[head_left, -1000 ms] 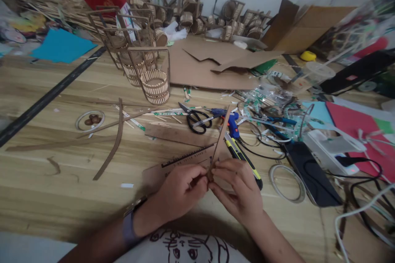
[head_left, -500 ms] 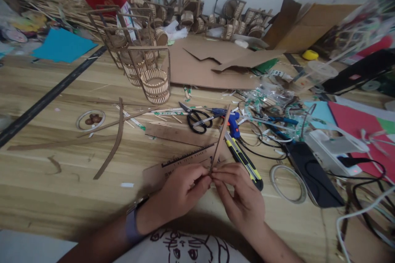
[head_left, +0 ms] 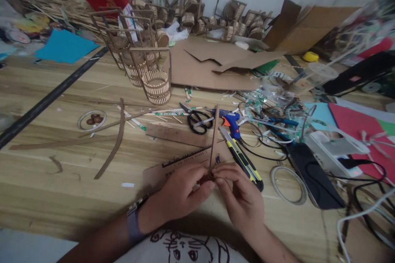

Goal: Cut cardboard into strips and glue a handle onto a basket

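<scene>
A thin brown cardboard strip (head_left: 214, 137) stands almost upright above the table, and both hands pinch its lower end. My left hand (head_left: 182, 191) is closed on it from the left, with a watch on the wrist. My right hand (head_left: 242, 197) is closed on it from the right, fingertips meeting those of the left. Under the hands lies a brown ruler (head_left: 185, 159) on the wooden table (head_left: 61, 197). A yellow and black utility knife (head_left: 242, 158) lies just right of the strip.
Black scissors (head_left: 197, 120) and a blue glue gun (head_left: 231, 121) lie beyond the hands. Small woven baskets (head_left: 156, 86) in cardboard frames stand at the back, beside flat cardboard sheets (head_left: 210, 63). Cables, a phone (head_left: 314, 174) and tape rings (head_left: 286, 185) crowd the right side. Curved strips (head_left: 115, 144) lie left.
The strip has swung from leaning right to nearly upright. Both hands stay pinched on its lower end in about the same place.
</scene>
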`<state>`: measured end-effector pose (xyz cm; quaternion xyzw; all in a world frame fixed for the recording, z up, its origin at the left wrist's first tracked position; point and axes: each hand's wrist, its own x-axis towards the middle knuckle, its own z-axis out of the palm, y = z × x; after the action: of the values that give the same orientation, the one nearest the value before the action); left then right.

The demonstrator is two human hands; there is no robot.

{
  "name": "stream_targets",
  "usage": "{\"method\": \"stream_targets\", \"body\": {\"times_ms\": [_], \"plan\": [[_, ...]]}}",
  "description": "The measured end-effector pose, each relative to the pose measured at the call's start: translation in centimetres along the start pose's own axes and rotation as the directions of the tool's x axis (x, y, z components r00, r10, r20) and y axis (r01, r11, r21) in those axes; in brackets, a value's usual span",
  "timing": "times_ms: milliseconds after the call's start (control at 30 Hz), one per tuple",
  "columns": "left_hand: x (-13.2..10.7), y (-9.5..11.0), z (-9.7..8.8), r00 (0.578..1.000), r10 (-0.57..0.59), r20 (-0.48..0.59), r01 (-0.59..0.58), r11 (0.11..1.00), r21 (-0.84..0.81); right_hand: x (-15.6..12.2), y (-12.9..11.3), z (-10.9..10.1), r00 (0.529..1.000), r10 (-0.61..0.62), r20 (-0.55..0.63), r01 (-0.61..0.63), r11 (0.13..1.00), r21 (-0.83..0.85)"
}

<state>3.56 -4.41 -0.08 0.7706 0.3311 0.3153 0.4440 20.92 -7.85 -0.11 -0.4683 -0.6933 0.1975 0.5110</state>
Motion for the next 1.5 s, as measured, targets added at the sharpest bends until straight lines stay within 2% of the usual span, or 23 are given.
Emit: {"method": "stream_targets", "body": {"times_ms": [167, 267, 467, 600, 767, 833, 1067, 1233, 1500], "plan": [[0.0, -0.2, 0.4, 0.981, -0.180, 0.075, 0.189, 0.971, -0.144, -0.3, 0.3, -0.3, 0.986, -0.167, 0.018, 0.166, 0.952, -0.259], [0.0, -0.3, 0.6, 0.973, -0.218, 0.079, 0.231, 0.945, -0.230, -0.4, 0.5, -0.4, 0.977, -0.211, 0.023, 0.205, 0.905, -0.373], [0.0, -0.1, 0.9, 0.960, -0.270, 0.074, 0.279, 0.896, -0.346, -0.9, 0.5, -0.1, 0.976, -0.216, 0.034, 0.212, 0.896, -0.391], [-0.2, 0.0, 1.0, 0.949, -0.307, 0.077, 0.313, 0.872, -0.377, -0.8, 0.4, 0.1, 0.988, -0.154, 0.003, 0.145, 0.927, -0.346], [-0.3, 0.1, 0.9, 0.956, -0.273, 0.111, 0.294, 0.900, -0.323, -0.4, 0.2, 0.0, 0.996, 0.039, -0.082, -0.053, 0.984, -0.167], [-0.3, 0.0, 0.9, 0.958, -0.265, 0.113, 0.287, 0.908, -0.305, -0.3, 0.2, -0.1, 0.992, 0.083, -0.097, -0.095, 0.988, -0.124], [0.0, -0.2, 1.2, 0.935, -0.321, 0.150, 0.354, 0.829, -0.433, -0.7, 0.5, 0.2, 0.997, -0.072, -0.030, 0.063, 0.971, -0.233], [0.0, -0.3, 1.0, 0.943, -0.310, 0.120, 0.332, 0.861, -0.385, -1.0, 1.1, 0.4, 0.985, -0.171, 0.011, 0.163, 0.914, -0.371], [-0.3, -0.1, 0.7, 0.984, -0.149, 0.101, 0.171, 0.952, -0.256, -0.6, 0.1, -0.3, 0.987, -0.157, -0.029, 0.138, 0.931, -0.337]]}}
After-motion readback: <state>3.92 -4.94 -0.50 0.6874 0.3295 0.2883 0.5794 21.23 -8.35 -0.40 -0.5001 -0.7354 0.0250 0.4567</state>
